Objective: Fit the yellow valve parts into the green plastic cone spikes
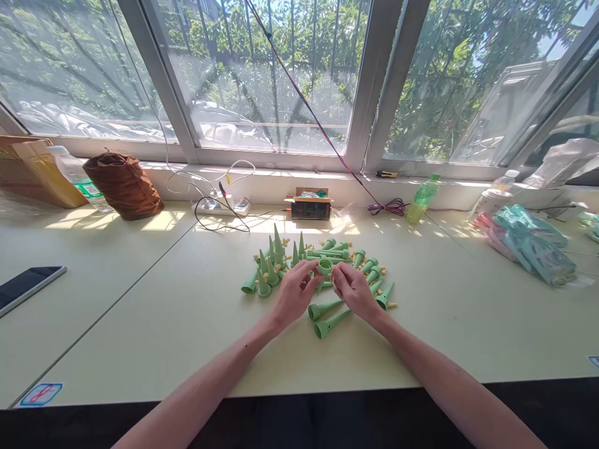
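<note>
Near the middle of the table, my left hand [297,290] is closed on a green plastic watering spike [325,267], its round open end facing up. My right hand [354,288] pinches at the side of that spike; whatever is between its fingertips is too small and covered to make out. Several like spikes stand point-up in a group [270,274] to the left, some with small yellow valves. Others lie on their sides behind and to the right, also with yellow valves [392,305]. Two loose spikes [326,325] lie just below my hands, open ends toward the left.
A small dark box [311,209] stands behind the spikes, beside a power strip [219,207] with cables. A green bottle [422,199] and plastic packets [533,240] are to the right. At left are a brown bag [122,186], a water bottle [77,178] and a phone [30,287].
</note>
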The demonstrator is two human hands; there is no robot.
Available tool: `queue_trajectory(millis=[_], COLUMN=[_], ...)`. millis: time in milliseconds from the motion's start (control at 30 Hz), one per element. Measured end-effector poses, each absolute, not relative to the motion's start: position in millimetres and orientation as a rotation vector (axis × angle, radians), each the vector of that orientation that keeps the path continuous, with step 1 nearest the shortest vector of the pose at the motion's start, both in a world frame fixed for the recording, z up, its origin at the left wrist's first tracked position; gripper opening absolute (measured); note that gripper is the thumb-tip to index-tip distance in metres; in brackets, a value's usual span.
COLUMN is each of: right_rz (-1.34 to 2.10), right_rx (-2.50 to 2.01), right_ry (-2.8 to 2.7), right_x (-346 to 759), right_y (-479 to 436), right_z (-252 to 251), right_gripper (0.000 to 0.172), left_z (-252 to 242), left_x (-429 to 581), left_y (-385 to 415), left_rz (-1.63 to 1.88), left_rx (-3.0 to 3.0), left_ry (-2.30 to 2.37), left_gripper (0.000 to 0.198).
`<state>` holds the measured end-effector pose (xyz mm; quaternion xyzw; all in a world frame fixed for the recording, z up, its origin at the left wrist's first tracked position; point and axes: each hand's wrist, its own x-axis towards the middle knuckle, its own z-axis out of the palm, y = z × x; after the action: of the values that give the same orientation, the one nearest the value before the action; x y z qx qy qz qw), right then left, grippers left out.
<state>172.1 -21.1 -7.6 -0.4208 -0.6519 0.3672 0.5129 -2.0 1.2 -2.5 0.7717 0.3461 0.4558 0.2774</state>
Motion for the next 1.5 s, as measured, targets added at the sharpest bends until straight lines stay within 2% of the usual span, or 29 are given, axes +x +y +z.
queue_trajectory(millis=[267, 467, 600, 967, 1300, 1500], right_rz=[0.798, 0.616, 0.482, 0.544, 0.588, 0.598], right_rx=[-1.047, -1.070, -1.028, -1.045, -1.076, -1.081], right_ry=[-1.512, -1.606, -1.739, -1.704, -1.642, -1.635], right_x=[172, 174, 173, 175, 174, 175], right_y=[-19, -20, -22, -22, -22, -20], right_z=[-13, -10, -7, -9, -7, -8], right_gripper=[0.041, 0.036, 0.034, 0.040, 0.041, 0.041], left_z=[0, 7, 11, 15, 14, 7], left_x=[0, 1, -1, -5, -6, -7], left_y=[-1, -2, -1, -3, -3, -2], left_rz=[1.277, 1.092, 0.924, 0.773, 0.810, 0.861], left_rx=[1.993, 1.701, 1.584, 1.505, 1.524, 1.569], left_ry=[1.010, 0.996, 0.954, 0.856, 0.813, 0.804], left_gripper=[0.028, 0.066, 0.077, 0.070, 0.043, 0.048])
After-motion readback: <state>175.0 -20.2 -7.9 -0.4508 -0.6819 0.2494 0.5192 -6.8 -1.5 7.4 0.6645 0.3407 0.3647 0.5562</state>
